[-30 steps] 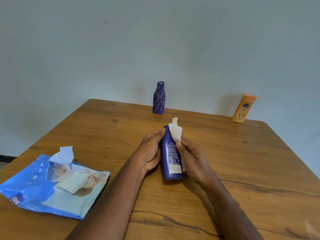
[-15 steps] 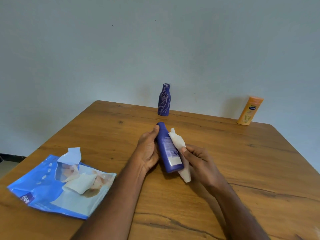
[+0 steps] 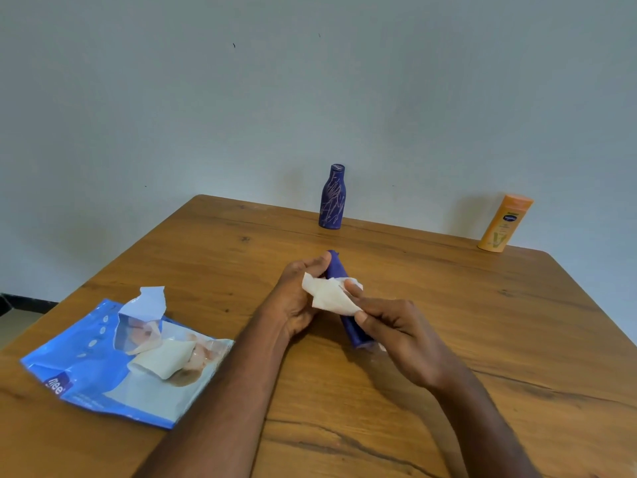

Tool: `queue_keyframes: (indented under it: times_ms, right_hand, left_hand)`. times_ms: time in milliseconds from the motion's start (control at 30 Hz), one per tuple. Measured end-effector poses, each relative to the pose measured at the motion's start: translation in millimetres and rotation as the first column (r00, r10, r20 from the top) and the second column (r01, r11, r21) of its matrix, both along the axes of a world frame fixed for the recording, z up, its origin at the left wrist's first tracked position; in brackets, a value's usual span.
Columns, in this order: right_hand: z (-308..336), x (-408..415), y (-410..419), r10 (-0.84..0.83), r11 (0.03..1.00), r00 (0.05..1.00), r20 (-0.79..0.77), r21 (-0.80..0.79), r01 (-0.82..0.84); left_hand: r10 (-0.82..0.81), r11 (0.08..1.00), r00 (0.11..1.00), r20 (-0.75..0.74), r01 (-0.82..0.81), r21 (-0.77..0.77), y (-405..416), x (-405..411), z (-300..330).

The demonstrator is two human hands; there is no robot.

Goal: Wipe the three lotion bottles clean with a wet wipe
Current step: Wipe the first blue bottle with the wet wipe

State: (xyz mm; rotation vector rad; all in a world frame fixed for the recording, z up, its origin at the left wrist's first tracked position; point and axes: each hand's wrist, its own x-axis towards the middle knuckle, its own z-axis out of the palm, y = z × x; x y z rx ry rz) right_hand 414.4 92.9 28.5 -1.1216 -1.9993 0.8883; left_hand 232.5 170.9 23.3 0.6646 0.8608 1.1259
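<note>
- Blue plastic wipes pack (image 3: 113, 367) lies flat at the left of the table (image 3: 482, 339), well to the left of the held bottle, flap peeled up and a fresh wipe poking out of the opening.
- Left hand (image 3: 296, 301) cups the held bottle (image 3: 348, 326) from its left side, fingers (image 3: 319, 262) curled round the upper part near the cap. The held bottle is dark blue, tilted with its cap pointing away and its base near the table, in the middle of the scene.
- White wet wipe (image 3: 331, 294) is draped across the upper half of the held bottle, between the two hands.
- Right hand (image 3: 396, 332) sits just to the right of the held bottle, thumb and fingertips pinched shut on the wipe and pressing it against the plastic.
- Scribbled blue bottle (image 3: 332, 198) stands upright at the far edge, well behind the held bottle; it looks not yet wiped.
- Orange bottle (image 3: 505, 222) stands far behind and to the right of the held bottle, at the back corner.
- Risk: the damp plastic could slip out of the left hand's loose cup if the wipe drags hard; the bunched wipe may also skip the lower half, which it does not cover.
- Compared with half a second ago, the wipe has moved from alongside the right flank to over the top of the held bottle, and the label is now turned out of sight.
</note>
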Motion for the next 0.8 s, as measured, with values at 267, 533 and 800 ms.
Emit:
queue_keyframes:
  times_ms: [267,533,800]
  right_hand:
    - [-12,-13,7,-0.264,0.964,0.962,-0.068,-0.066,0.259]
    - [-4,4,7,0.023,0.986,0.974,-0.224,-0.157,-0.060]
    - [-3,-2,7,-0.160,0.960,0.953,-0.258,-0.265,0.090]
  left_hand:
    - [-0.162,0.981,0.981,-0.106,0.172,0.092,-8,12,-3]
    - [0.169,0.985,0.977,0.130,-0.162,-0.057,8,-3,-6]
    - [0.015,0.999,0.999,0.037,-0.016,0.035,3,5,-9]
